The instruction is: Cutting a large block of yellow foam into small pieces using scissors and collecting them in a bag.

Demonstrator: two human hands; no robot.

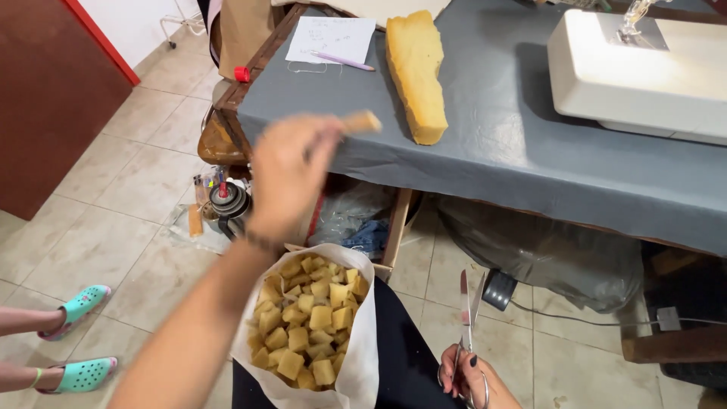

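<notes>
My left hand (pixel 291 170) is raised in front of the table edge, blurred by motion, and pinches a small strip of yellow foam (pixel 360 122). My right hand (pixel 468 379) is low at the bottom edge and grips metal scissors (pixel 469 310), blades pointing up and slightly apart. On my lap sits a white cloth bag (pixel 362 356) filled with several yellow foam cubes (pixel 310 322). A large slab of yellow foam (pixel 418 72) lies on the grey-covered table (pixel 530 144), beyond my left hand.
A white sewing machine (pixel 636 72) stands at the table's right. A paper sheet (pixel 332 38) with a pen (pixel 339 60) lies at the back left. Bags and a wooden box sit under the table. Another person's feet in turquoise clogs (pixel 79 337) are at the left.
</notes>
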